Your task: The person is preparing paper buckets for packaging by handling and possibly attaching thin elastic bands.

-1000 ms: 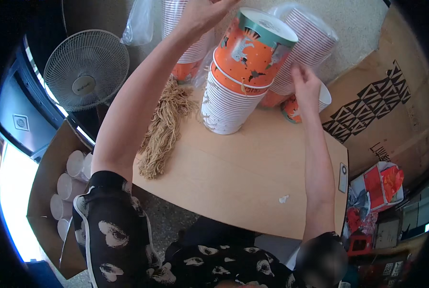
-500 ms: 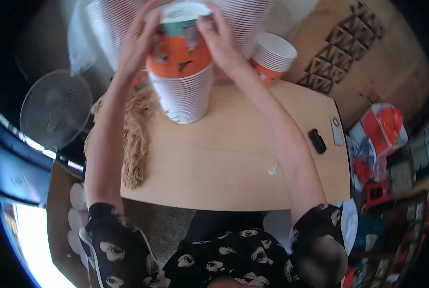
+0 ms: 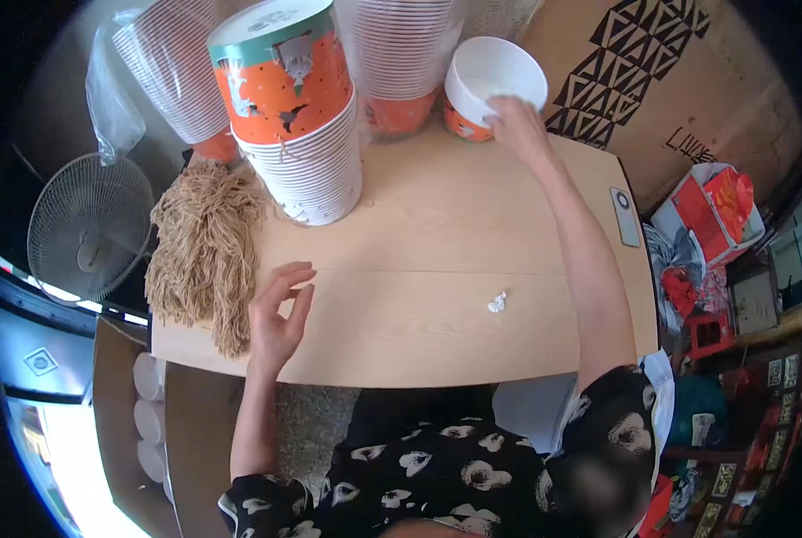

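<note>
My right hand reaches to the back right, its fingers closed at the near rim of a white-lined paper bucket with an orange outside. Above the table's near left part, my left hand hangs with fingers curved and thumb apart, holding nothing. Beside it lies a thick bundle of tan strings. Behind that stands a tall nested stack of upside-down paper buckets, topped by an orange and green one with printed figures.
Bagged bucket stacks stand along the back. A small crumpled white scrap lies on the wooden table. At the right edge is a flat grey device. A fan stands left; an open carton sits below the table's left edge.
Both hands have left the top of the tall stack, where the orange and green bucket now rests. My left hand has come back toward me; my right has moved right to the other buckets.
</note>
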{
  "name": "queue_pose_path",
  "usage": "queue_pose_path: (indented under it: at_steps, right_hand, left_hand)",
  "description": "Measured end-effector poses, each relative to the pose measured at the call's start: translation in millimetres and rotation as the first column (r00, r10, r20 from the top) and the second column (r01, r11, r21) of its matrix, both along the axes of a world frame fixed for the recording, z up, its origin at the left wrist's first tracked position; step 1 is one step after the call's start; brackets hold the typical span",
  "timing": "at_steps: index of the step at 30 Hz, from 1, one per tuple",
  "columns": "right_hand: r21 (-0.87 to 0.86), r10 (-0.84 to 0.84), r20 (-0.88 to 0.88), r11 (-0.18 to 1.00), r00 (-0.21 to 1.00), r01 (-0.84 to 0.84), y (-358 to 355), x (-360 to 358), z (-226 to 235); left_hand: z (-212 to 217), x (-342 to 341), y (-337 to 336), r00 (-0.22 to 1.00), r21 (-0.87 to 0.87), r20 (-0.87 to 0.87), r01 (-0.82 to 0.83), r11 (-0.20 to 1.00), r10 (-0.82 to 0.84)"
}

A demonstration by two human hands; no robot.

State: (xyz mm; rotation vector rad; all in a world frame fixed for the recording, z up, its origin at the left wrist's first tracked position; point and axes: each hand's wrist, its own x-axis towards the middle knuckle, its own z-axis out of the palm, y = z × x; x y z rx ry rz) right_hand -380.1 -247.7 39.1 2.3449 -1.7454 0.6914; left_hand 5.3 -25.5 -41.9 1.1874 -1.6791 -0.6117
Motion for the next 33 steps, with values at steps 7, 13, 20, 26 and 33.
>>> queue_pose_path:
  at_steps: [7,13,20,26,33]
  right_hand:
    - [-0.351,0.323,0.173,0.903,0.93,-0.248,121,43,-115]
    - [-0.307,0.467,0.204,0.865,0.861,-0.397,112,76,-160]
    - [-0.071,0.545,0.169,0.838,0.821,-0.541,126,52,-132]
    - [-0.027,-0.109,0.199,0.993,0.974,0.117,157,21,-61]
    - [-0.106,0.076,0.507,0.994,0.859,-0.025,127,20,-104]
  left_hand:
    - [-25,-41,12,0.999,0.067,-0.044,0.016,0.998,-0.013]
    - [-15,-104,-40,0.984,-0.141,-0.167,-0.081,0.987,0.057]
    - [-5,-132,-94,0.956,-0.307,0.044,-0.264,0.914,0.291]
    - [-10,-126,-99,0.953,-0.358,-0.002,-0.284,0.89,0.303]
    - [-21,-131,-77,0.919,-0.396,0.044,-0.344,0.851,0.391]
